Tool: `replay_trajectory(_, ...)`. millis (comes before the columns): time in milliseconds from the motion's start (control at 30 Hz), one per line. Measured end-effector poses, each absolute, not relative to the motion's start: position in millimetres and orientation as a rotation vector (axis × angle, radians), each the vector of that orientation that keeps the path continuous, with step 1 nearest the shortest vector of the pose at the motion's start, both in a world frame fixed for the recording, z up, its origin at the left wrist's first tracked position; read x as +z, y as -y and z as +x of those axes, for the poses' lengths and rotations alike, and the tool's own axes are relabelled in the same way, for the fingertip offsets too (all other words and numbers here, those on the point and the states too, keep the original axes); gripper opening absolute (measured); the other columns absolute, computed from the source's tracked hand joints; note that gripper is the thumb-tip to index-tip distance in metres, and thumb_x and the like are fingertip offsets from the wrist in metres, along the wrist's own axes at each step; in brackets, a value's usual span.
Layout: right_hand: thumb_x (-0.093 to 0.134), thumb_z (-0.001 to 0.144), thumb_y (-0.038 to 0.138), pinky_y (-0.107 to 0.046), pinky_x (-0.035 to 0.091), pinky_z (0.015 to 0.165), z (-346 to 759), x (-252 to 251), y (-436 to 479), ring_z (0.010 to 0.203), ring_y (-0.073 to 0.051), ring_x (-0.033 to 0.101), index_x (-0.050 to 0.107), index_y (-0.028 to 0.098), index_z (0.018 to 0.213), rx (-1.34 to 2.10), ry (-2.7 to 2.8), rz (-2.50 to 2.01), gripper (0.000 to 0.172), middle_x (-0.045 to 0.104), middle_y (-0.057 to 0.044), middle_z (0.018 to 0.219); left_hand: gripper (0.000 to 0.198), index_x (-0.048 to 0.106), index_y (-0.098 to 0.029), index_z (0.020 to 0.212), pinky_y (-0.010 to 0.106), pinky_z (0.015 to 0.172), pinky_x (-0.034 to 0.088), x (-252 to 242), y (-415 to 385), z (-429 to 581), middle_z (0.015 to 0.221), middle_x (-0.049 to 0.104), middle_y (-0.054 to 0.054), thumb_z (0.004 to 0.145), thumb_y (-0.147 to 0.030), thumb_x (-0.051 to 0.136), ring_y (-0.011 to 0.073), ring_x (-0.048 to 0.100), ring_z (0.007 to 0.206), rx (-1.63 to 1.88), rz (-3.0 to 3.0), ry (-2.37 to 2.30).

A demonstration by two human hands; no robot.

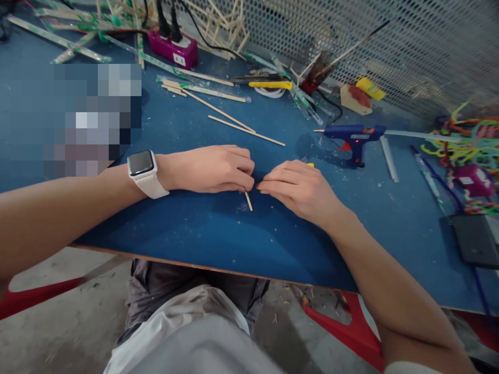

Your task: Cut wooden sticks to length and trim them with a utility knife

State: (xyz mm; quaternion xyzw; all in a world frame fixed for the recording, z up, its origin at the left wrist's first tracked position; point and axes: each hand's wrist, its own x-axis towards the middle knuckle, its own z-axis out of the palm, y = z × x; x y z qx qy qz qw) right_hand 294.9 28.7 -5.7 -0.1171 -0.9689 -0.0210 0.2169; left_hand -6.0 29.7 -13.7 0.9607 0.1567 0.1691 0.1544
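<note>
My left hand [222,169], with a white watch [142,165] on its wrist, is closed in a pinch over the blue table. A short piece of wooden stick [248,201] pokes out below its fingertips. Close by on the right is my right hand [302,189], its fingers bent and pressed together, the fingertips almost meeting the left ones. A small yellow bit [311,164] shows behind its knuckles; what the fingers hold is hidden. Beyond both hands lie long thin wooden sticks [247,130]. To the right of them is a blue glue gun [356,136] with its red light lit.
At the back are a purple power strip [173,49], a yellow utility knife [270,83] and wrapped sticks [206,91]. Colourful pipe cleaners [468,140] and a black box [473,241] sit at the right. Metal mesh [312,31] borders the table; a blurred patch covers the left.
</note>
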Motion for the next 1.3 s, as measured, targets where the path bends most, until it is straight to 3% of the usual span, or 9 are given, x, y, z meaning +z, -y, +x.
replay_trajectory(400, 0.063, 0.122, 0.022, -0.036, 0.056, 0.085, 291.2, -2.7, -26.4, 0.099, -0.02, 0.078, 0.084, 0.02, 0.114, -0.13, 2.708, -0.302, 0.022, 0.091, -0.004, 0.109, 0.043, 0.086, -0.027, 0.112, 0.043, 0.11, 0.057, -12.5, -29.2, -8.7, 0.111, 0.083, 0.011, 0.125, -0.03, 0.045, 0.0276, 0.075, 0.114, 0.47, 2.87, -0.447)
replay_trajectory(800, 0.055, 0.126, 0.024, -0.038, 0.054, 0.091, 291.7, -8.8, -28.4, 0.107, -0.021, 0.076, 0.083, 0.022, 0.121, -0.033, 2.756, -0.319, 0.029, 0.089, -0.005, 0.116, 0.052, 0.083, -0.025, 0.111, 0.043, 0.108, 0.058, -11.6, -30.4, -9.4, 0.111, 0.082, 0.011, 0.128, -0.043, 0.038, 0.0273, 0.075, 0.111, 0.472, 2.907, -0.444)
replay_trajectory(1300, 0.057, 0.126, 0.031, -0.041, 0.051, 0.095, 293.3, -8.9, -31.7, 0.105, -0.022, 0.074, 0.085, 0.026, 0.118, -0.033, 2.751, -0.376, 0.03, 0.087, -0.004, 0.113, 0.043, 0.086, -0.031, 0.112, 0.043, 0.115, 0.056, -10.6, -30.0, -9.5, 0.109, 0.082, 0.007, 0.126, -0.044, 0.047, 0.0248, 0.075, 0.11, 0.523, 2.798, -0.483)
